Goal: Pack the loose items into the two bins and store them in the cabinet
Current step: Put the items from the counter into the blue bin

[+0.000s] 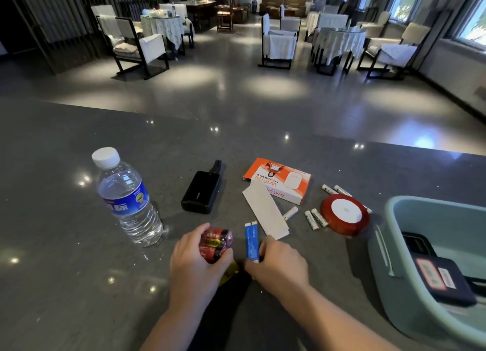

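Upright, blue packet (252,243) leans left.

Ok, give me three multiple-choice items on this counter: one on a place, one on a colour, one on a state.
1. Where is the bin?
A. at the right edge
B. behind the bottle
C. on the floor

2. What colour is the ribbon spool?
A. green
B. red with a white centre
C. black

3. What is the left hand doing?
A. lying flat
B. gripping red batteries
C. holding the bottle

Answers: 1 A, the bin sits at the counter's right side. 2 B, its rim is red around a white disc. 3 B, the fingers curl round the battery pack, while the right hand holds a blue packet.
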### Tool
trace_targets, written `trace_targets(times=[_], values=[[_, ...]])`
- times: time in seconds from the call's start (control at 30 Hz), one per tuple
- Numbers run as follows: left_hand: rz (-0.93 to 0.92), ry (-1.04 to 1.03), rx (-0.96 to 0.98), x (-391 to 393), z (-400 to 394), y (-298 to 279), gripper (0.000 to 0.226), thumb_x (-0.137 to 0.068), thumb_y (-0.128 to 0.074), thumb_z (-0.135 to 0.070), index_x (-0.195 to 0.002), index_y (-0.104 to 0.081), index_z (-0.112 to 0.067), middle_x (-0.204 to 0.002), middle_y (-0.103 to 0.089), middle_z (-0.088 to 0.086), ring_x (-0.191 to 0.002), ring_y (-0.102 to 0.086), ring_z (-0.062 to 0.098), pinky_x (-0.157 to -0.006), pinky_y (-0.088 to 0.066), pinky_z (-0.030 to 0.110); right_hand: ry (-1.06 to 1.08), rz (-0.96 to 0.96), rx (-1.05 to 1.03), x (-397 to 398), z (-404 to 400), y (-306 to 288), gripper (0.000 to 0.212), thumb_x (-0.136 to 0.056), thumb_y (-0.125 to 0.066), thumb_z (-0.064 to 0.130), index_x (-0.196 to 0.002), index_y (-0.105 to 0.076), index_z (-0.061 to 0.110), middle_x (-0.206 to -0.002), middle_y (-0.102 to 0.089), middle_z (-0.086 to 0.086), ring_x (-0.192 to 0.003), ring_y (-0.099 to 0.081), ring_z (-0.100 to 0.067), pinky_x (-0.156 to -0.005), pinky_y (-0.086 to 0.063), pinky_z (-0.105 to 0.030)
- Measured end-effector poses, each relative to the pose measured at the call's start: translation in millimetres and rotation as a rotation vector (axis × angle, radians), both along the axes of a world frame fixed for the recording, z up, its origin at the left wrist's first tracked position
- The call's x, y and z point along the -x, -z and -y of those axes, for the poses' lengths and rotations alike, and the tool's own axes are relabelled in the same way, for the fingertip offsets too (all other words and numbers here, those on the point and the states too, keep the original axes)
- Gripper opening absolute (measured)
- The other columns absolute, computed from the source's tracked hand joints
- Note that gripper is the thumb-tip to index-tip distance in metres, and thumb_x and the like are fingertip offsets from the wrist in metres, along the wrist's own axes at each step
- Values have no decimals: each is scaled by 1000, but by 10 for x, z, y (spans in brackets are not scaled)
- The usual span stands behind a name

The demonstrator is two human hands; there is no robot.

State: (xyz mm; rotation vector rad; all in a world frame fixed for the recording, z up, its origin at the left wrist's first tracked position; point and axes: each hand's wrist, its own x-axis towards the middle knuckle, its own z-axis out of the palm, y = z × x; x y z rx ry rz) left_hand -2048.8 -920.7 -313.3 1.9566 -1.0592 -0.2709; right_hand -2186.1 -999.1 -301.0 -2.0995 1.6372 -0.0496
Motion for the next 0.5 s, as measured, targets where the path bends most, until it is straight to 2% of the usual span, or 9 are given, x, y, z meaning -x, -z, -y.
trace_targets(times=[0.1,0.23,0.37,0.5], values=[[-31,-14,-22,39,-85,-47,63,-68,-78,-35,-125,-52,-31,-106,-47,-14,-101,-45,9,-87,-39,29,2,38,100,141,-71,42,33,-78,-56,47,-100,-43,27,-105,-59,6,-95,-61,-23,-65,-39,-31],[-72,-1,-24,146,-212,-51,62,-67,-78,-35,-123,-53,-31,-105,-49,-16,-101,-43,5,-89,-35,26,-50,68,190,257,-142,111,30,-88,-51,49,-108,-47,27,-113,-56,5,-101,-59,-21,-73,-43,-32],[-105,34,-12,261,-292,-104,61,-66,-80,-35,-121,-53,-37,-103,-47,-25,-103,-43,4,-88,-34,25,12,190,201,456,-212,61,25,-90,-53,46,-108,-50,30,-112,-55,10,-100,-57,-15,-74,-43,-30],[-155,84,7,446,-250,-268,62,-67,-79,-34,-121,-50,-43,-112,-48,-16,-105,-45,6,-84,-33,25,84,324,235,822,-372,-118,20,-89,-54,49,-103,-47,36,-101,-52,15,-91,-54,-8,-71,-42,-28]])
